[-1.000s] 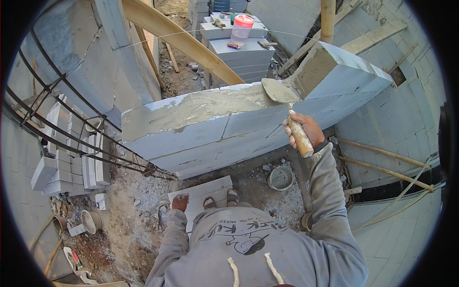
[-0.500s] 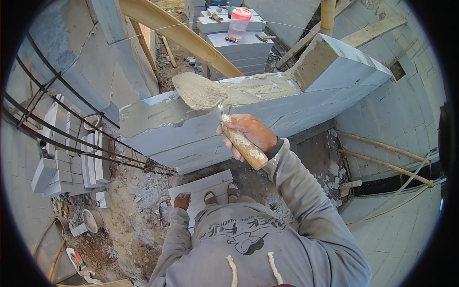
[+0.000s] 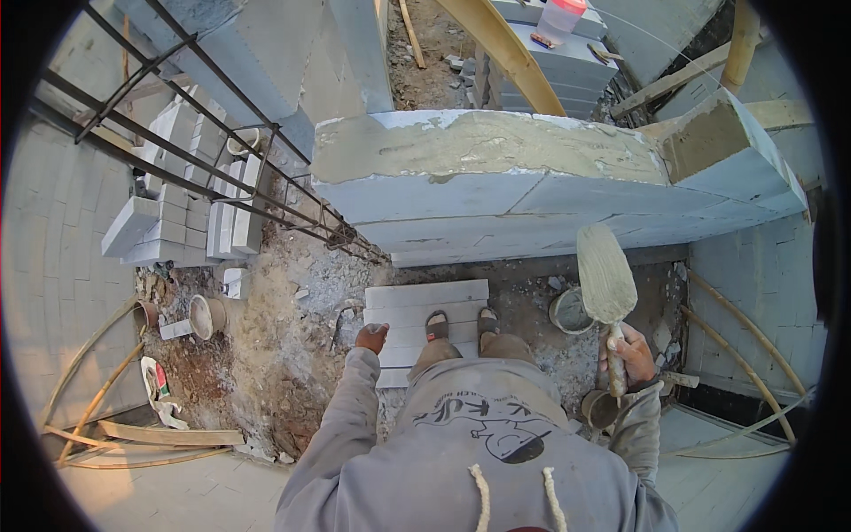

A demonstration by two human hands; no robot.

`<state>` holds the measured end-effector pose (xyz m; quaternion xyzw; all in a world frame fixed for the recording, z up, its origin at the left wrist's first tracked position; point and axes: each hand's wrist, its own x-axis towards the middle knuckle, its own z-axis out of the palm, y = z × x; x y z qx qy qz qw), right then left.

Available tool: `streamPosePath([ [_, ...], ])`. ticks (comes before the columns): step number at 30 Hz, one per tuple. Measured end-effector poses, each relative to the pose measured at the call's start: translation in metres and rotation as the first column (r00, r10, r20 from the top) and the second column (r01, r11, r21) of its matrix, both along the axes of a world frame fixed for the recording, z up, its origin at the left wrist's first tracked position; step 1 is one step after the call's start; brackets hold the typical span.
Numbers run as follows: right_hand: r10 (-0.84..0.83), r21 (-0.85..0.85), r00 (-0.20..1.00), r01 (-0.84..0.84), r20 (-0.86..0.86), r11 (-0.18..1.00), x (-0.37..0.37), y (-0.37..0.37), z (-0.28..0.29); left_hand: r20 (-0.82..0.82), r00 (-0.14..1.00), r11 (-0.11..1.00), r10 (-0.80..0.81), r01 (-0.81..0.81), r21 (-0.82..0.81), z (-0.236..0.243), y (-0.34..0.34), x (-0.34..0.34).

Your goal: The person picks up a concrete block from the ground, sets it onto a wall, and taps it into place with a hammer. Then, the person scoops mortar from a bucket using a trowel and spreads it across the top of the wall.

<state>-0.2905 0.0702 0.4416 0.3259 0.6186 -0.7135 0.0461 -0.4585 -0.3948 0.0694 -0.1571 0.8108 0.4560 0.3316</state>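
My right hand (image 3: pixel 631 355) grips the wooden handle of a mortar-smeared trowel (image 3: pixel 606 277), held low on the right with its broad blade pointing toward the wall. The blade covers part of the wall's near face in view. Grey mortar (image 3: pixel 496 146) lies spread along the top of a low wall of pale blocks (image 3: pixel 496 197), up to a raised end block (image 3: pixel 709 137). My left hand (image 3: pixel 372 337) hangs at my left side with its fingers curled in and nothing visible in them. Beneath the trowel, a bucket (image 3: pixel 569 312) with grey contents sits on the ground.
I stand on stacked pale blocks (image 3: pixel 425 297). A rebar cage (image 3: pixel 222 146) slants across the left, past a block stack (image 3: pixel 177 208). Another bucket (image 3: pixel 600 409) is below my right hand. Bamboo poles (image 3: pixel 745 328) lean at right; a yellowish plank (image 3: pixel 505 53) rises behind the wall.
My right hand has brought the trowel away from the wall top, down and to the right. The wall and ground have shifted in view. My left hand stays low and curled.
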Motion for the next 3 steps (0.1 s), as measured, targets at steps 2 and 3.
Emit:
streamPosePath([
  [2, -0.047, 0.051, 0.963, 0.035, 0.265, 0.998, 0.036, 0.016, -0.03, 0.005, 0.994, 0.988, 0.107, -0.107, 0.112, -0.012, -0.006, 0.002],
  [3, -0.009, 0.085, 0.894, -0.032, 0.448, 0.996, 0.039, 0.024, -0.045, 0.059, 0.997, 0.989, 0.053, -0.061, 0.134, -0.018, 0.021, 0.026],
])
